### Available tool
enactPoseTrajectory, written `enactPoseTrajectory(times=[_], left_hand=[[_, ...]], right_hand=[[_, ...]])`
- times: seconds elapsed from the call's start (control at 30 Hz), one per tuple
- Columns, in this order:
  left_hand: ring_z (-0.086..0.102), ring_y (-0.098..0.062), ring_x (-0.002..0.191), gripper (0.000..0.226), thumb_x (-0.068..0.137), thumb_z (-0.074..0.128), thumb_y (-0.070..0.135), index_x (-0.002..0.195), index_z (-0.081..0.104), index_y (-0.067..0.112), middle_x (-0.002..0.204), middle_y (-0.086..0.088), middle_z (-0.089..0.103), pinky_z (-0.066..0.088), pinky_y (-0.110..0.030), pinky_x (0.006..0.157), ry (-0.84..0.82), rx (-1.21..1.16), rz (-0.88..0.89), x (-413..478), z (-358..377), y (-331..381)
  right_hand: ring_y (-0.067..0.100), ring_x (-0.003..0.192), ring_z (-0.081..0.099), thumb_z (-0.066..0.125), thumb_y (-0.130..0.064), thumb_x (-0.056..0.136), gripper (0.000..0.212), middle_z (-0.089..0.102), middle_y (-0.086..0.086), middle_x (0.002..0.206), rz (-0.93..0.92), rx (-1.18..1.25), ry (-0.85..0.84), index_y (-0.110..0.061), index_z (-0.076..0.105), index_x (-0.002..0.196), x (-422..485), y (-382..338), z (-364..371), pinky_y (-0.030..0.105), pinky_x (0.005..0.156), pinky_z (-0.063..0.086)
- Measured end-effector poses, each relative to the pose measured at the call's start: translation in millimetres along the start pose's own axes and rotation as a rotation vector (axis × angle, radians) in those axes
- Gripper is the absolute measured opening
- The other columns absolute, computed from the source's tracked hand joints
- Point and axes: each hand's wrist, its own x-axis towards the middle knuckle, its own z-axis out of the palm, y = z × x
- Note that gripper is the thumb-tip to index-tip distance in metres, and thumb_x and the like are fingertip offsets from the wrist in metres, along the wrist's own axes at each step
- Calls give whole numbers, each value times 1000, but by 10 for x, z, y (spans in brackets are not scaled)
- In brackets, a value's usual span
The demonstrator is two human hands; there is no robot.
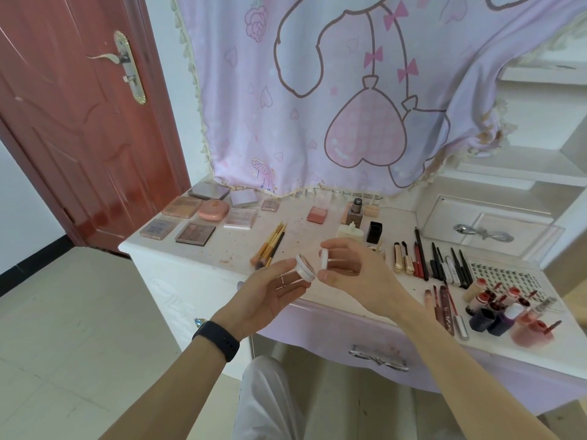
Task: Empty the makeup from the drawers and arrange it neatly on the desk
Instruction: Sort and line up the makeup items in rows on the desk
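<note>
Head view: jar in one hand, lid in the other, over the desk

I see the left hand palm-up, fingers pinching a small white jar, tilted, above the front edge of the desk. The right hand sits just right of the jar, with thumb and fingers clamped narrow on the white lid, which stands on edge. The lid is off the jar and close beside it; I cannot tell if they touch. A black wristband is on the left wrist.

On the desk behind the jar lies a bundle of brushes. Far left of the jar and further back, flat palettes sit in rows. Right of the jar is a row of pencils and liners. Further right and nearer me is a cluster of red lip tints. Below the jar is the lavender drawer, with its front closed.
</note>
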Motion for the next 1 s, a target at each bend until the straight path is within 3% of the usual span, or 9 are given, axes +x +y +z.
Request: enactPoseTrajectory(times=[0.1,0.23,0.37,0.43,0.6,0.77,0.83,1.0], left_hand=[[64,-31,114,48,82,74,18,128,64,4,130,-21,64,53,-35,100,-61,23,34,32,-98,12],[63,-30,121,59,77,75,12,134,58,8,130,-15,65,52,-34,102,-37,160,64,118,-163,55],[61,-18,121,68,63,84,24,128,65,24,129,-3,66,46,-40,109,90,564,140,283,-196,83],[61,-10,115,63,70,85,22,129,64,29,125,2,65,47,-34,105,184,824,169,396,-199,75],[57,-10,109,66,76,80,29,136,55,24,117,5,59,48,-24,100,280,1224,304,681,-196,-122],[45,-10,110,64,81,73,30,140,49,24,128,1,42,34,-20,96,347,1399,326,792,-100,-192],[48,-16,117,62,82,70,33,140,51,22,131,-2,45,37,-26,99,367,1441,292,886,-81,-158],[49,-22,123,56,84,67,39,135,57,17,129,-6,57,41,-30,98,385,1469,232,1324,-49,36]], right_hand=[[7,100,71,83,-11,81,46,73,-4,113,28,100,52,-26,62,119,-34,82,57,26,90,57],[6,104,69,83,-10,81,50,70,-5,120,54,152,103,-24,62,124,-50,195,115,26,94,56],[6,103,69,83,-7,79,49,71,-6,116,87,173,152,-22,64,120,-55,278,146,25,95,55],[4,103,69,85,-11,76,47,70,-10,114,92,110,163,-26,63,115,-74,335,174,25,95,55],[-3,103,58,82,-32,78,46,61,-22,115,123,-201,179,-38,55,114,-140,553,278,20,89,50],[5,109,50,77,-41,81,55,55,-17,118,52,-470,170,-30,51,128,-115,761,244,23,94,44],[8,110,47,76,-41,81,58,56,-14,120,7,-543,152,-25,51,131,-102,815,222,26,96,44],[7,109,47,77,-44,81,63,58,-16,121,-46,-570,128,-26,51,135,-79,901,175,17,93,36]])
